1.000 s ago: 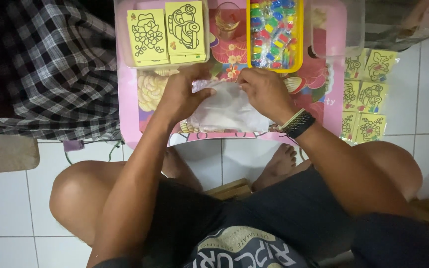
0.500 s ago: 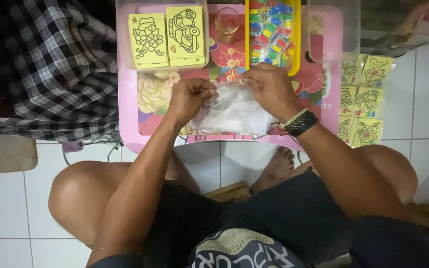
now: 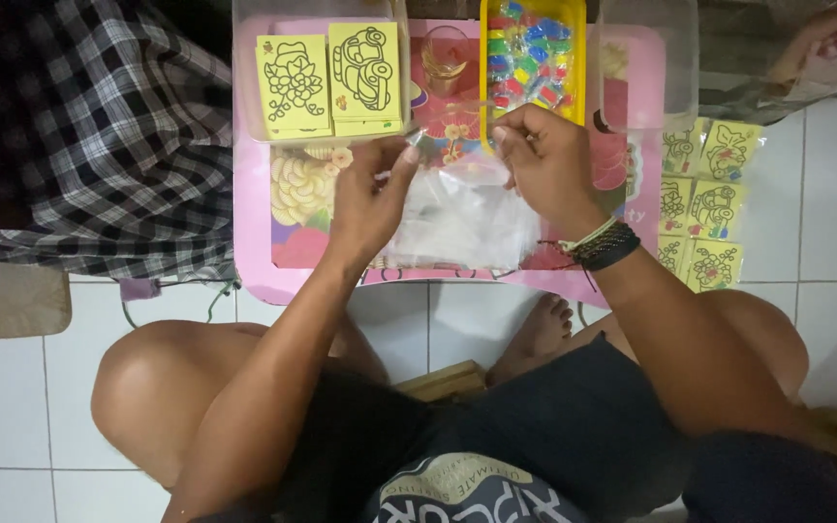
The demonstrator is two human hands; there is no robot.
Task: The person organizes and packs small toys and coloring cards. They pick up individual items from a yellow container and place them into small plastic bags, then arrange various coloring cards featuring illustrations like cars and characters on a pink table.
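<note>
My left hand (image 3: 368, 199) and my right hand (image 3: 546, 165) hold up a clear plastic bag (image 3: 459, 165) between them over a small pink table (image 3: 252, 194). Fingers of both hands pinch the bag's top edge. Under it lies a stack of more clear bags (image 3: 457, 228). A yellow tray (image 3: 533, 48) of small coloured tubes stands just beyond my right hand. Two yellow picture cards (image 3: 329, 76) with black line drawings lie in a clear tray beyond my left hand.
A small glass (image 3: 446, 53) stands between the cards and the yellow tray. An empty clear container (image 3: 649, 58) is at the table's right end. More yellow cards (image 3: 704, 203) lie on the white tile floor to the right. A checked cloth (image 3: 99, 145) lies at the left.
Both hands have risen from the bag stack and moved apart, lifting one clear bag toward the far side of the table. The view has shifted slightly.
</note>
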